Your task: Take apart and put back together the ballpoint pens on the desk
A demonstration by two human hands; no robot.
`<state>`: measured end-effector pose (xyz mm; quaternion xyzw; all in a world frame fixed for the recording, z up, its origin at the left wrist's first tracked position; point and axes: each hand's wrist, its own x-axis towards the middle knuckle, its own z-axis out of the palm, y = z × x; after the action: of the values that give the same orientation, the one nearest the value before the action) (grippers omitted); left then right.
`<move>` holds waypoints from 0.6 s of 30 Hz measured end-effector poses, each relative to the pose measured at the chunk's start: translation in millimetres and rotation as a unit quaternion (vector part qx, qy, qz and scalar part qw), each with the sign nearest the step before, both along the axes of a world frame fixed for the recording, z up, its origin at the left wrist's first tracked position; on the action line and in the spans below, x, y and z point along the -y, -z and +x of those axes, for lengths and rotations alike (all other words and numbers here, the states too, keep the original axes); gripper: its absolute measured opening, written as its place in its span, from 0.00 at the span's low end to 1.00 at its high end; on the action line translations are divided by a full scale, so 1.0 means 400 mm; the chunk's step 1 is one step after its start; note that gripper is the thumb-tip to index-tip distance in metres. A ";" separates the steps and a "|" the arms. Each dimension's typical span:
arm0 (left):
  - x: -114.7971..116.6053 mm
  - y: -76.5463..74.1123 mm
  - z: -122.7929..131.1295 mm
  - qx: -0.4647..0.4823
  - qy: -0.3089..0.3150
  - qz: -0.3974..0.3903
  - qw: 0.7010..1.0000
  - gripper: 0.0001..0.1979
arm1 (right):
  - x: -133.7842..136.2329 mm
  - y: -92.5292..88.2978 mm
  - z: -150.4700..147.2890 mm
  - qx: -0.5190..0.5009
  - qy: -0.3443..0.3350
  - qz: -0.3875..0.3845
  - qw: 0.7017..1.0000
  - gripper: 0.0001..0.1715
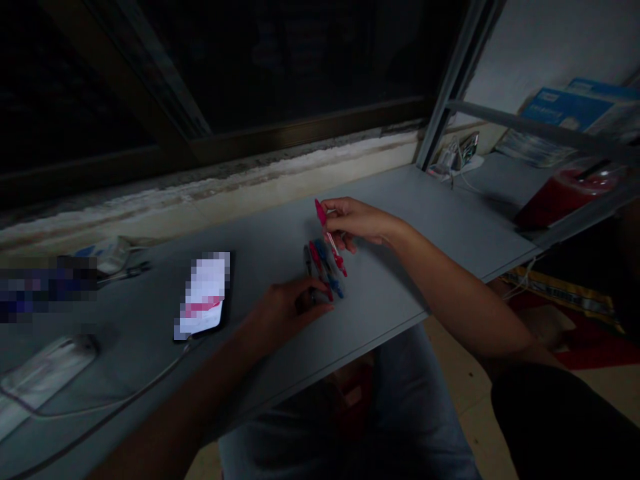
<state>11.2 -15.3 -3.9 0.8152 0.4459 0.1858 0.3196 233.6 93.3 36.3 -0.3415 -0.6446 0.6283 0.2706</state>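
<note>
Between the fingertips of my right hand (353, 221) is a pink pen (321, 212), its cap end up and its lower end slanting down to the right over the table (380, 287). Several pens lie side by side just left of it, among them a red pen (315, 257), a blue pen (323, 252) and a dark-capped pen (307, 257). My left hand (295, 307) is at their near ends, thumb and fingers curved around them; whether it grips any of them is hard to make out in the dim light.
A lit phone (205, 293) with a cable lies left of my left hand. Further left are a white power strip (50, 373) and a small box (113, 255). Beyond a metal post (435, 133) at the right stand a red container (565, 197) and blue boxes (570, 110).
</note>
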 end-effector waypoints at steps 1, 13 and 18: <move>0.001 0.002 0.002 -0.002 -0.004 0.010 1.000 0.14 | 0.000 0.004 -0.002 -0.004 0.001 -0.004 1.000 0.09; 0.007 0.002 -0.001 0.054 -0.051 0.111 0.991 0.21 | 0.017 0.018 -0.035 -0.040 -0.020 -0.042 0.998 0.18; 0.002 0.006 -0.013 0.033 -0.202 0.194 0.960 0.22 | 0.047 0.007 -0.058 -0.060 -0.019 -0.050 0.997 0.22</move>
<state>6.1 -16.3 -6.4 0.7481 0.5456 0.3561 0.1258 210.5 74.6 33.6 -0.3043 -0.6014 0.6840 0.2790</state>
